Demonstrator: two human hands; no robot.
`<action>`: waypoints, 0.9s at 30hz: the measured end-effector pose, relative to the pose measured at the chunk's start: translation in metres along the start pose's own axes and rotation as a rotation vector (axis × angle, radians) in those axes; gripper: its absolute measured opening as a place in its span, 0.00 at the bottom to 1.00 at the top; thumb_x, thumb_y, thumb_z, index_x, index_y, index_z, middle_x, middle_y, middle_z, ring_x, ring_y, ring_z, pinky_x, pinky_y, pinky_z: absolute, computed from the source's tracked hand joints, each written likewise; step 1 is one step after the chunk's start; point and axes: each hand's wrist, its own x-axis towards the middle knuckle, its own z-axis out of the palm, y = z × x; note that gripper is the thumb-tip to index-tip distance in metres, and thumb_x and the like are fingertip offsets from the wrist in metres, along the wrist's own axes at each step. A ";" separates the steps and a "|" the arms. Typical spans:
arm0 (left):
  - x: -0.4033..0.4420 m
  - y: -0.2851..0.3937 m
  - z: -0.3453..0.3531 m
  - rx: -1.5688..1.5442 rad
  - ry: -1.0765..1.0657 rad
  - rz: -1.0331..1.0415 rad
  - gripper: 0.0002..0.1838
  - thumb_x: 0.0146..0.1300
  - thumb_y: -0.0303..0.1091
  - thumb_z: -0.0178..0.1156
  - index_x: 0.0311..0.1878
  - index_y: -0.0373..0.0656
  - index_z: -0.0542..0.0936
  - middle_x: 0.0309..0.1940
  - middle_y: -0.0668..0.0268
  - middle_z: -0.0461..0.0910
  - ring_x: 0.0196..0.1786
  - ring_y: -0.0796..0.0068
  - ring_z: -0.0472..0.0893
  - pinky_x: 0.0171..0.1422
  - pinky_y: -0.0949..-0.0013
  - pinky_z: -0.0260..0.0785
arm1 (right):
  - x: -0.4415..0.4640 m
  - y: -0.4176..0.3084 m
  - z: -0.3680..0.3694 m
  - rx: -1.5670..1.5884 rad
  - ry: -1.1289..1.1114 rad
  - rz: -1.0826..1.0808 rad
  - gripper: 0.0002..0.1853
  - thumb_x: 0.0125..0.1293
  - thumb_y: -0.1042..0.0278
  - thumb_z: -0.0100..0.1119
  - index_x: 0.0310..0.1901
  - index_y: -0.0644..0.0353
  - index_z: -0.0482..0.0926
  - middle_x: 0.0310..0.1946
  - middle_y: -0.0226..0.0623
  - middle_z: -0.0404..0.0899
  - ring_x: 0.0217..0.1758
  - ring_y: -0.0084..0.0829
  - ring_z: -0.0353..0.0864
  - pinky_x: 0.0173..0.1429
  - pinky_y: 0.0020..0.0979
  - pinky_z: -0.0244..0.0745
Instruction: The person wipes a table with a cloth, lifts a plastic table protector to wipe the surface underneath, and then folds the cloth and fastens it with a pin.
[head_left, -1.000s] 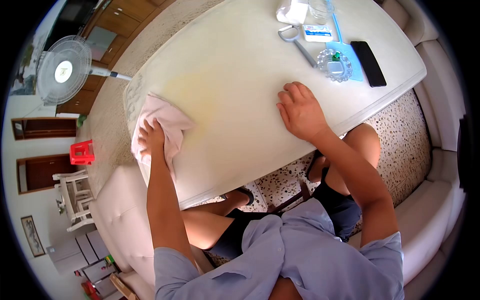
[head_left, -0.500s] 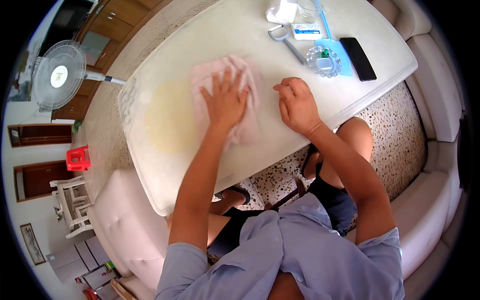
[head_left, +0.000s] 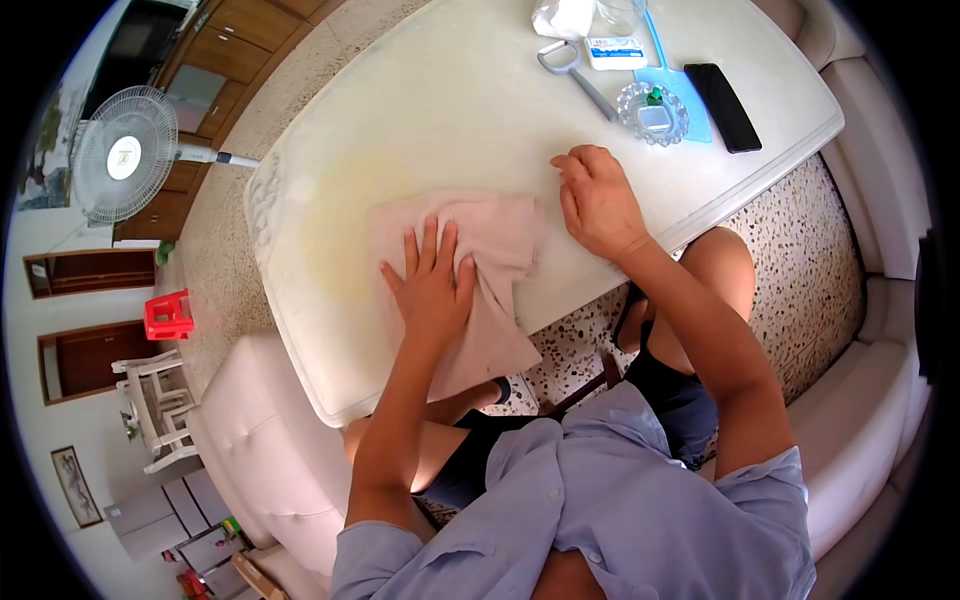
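My left hand lies flat with fingers spread on a pink cloth. The cloth rests on the pale table, and its lower end hangs past the near edge. A faint yellowish patch shows on the tabletop left of the cloth. My right hand is over the table to the right of the cloth, its fingers curled in a loose fist. Nothing shows in it.
Toward the far right of the table lie a grey-handled peeler, a white-and-blue packet, a glass ashtray, a blue fly swatter and a black phone. A fan stands past the left end. Sofas flank me.
My left hand has drawn the cloth down toward me, and the cloth has spread out over the near edge. The right hand stays curled in about the same place.
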 end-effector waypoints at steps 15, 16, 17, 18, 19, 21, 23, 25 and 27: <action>0.057 0.068 0.008 -0.086 0.073 0.232 0.29 0.83 0.49 0.52 0.83 0.62 0.74 0.89 0.68 0.62 0.91 0.48 0.56 0.87 0.20 0.35 | -0.002 0.009 -0.002 0.088 0.073 0.038 0.16 0.70 0.75 0.60 0.58 0.62 0.84 0.52 0.47 0.79 0.60 0.51 0.79 0.68 0.46 0.78; 0.036 0.059 0.004 -0.080 0.040 0.237 0.29 0.83 0.49 0.52 0.83 0.62 0.74 0.90 0.68 0.62 0.91 0.48 0.56 0.88 0.21 0.36 | -0.002 0.009 -0.002 0.108 0.074 0.065 0.15 0.70 0.75 0.59 0.57 0.62 0.84 0.52 0.47 0.79 0.60 0.51 0.79 0.67 0.46 0.78; 0.014 0.048 0.001 -0.073 0.022 0.211 0.28 0.83 0.48 0.53 0.83 0.63 0.74 0.89 0.67 0.62 0.91 0.49 0.56 0.88 0.22 0.35 | -0.003 0.009 -0.002 0.129 0.069 0.096 0.15 0.71 0.75 0.59 0.57 0.62 0.83 0.52 0.47 0.79 0.60 0.51 0.79 0.67 0.46 0.78; -0.006 0.034 -0.001 -0.069 0.004 0.184 0.28 0.83 0.47 0.54 0.83 0.63 0.75 0.89 0.67 0.62 0.91 0.49 0.56 0.89 0.23 0.35 | -0.004 0.008 -0.002 0.149 0.063 0.126 0.14 0.72 0.75 0.59 0.57 0.62 0.83 0.52 0.46 0.79 0.60 0.50 0.79 0.67 0.46 0.78; -0.024 0.019 -0.003 -0.064 -0.013 0.158 0.28 0.83 0.47 0.54 0.83 0.63 0.75 0.89 0.67 0.62 0.91 0.50 0.56 0.89 0.24 0.35 | -0.003 0.007 -0.002 0.155 0.064 0.132 0.14 0.72 0.75 0.58 0.57 0.62 0.83 0.52 0.46 0.79 0.59 0.50 0.79 0.67 0.46 0.78; -0.057 -0.017 -0.008 -0.094 0.011 0.081 0.27 0.82 0.47 0.55 0.81 0.65 0.77 0.89 0.67 0.64 0.91 0.49 0.56 0.88 0.22 0.34 | -0.003 0.006 -0.001 0.170 0.069 0.147 0.13 0.74 0.75 0.58 0.57 0.63 0.83 0.52 0.46 0.79 0.59 0.50 0.79 0.67 0.46 0.78; -0.065 -0.031 -0.008 -0.100 0.026 0.025 0.27 0.81 0.47 0.56 0.80 0.65 0.78 0.88 0.67 0.64 0.91 0.47 0.56 0.87 0.19 0.34 | -0.002 0.004 0.001 0.175 0.084 0.139 0.12 0.76 0.76 0.56 0.57 0.62 0.83 0.51 0.47 0.79 0.57 0.49 0.80 0.64 0.44 0.79; -0.064 -0.030 -0.007 -0.089 0.031 -0.012 0.26 0.81 0.47 0.57 0.80 0.65 0.79 0.88 0.66 0.64 0.91 0.43 0.56 0.86 0.17 0.34 | -0.003 0.005 0.000 0.182 0.090 0.144 0.12 0.77 0.76 0.55 0.56 0.62 0.84 0.51 0.47 0.79 0.55 0.49 0.80 0.63 0.44 0.78; -0.044 -0.015 -0.001 -0.045 0.009 -0.001 0.26 0.81 0.47 0.57 0.80 0.64 0.79 0.89 0.66 0.63 0.91 0.42 0.53 0.86 0.17 0.33 | -0.001 0.006 0.001 0.203 0.087 0.154 0.12 0.77 0.75 0.55 0.56 0.62 0.84 0.51 0.47 0.79 0.56 0.49 0.80 0.63 0.44 0.78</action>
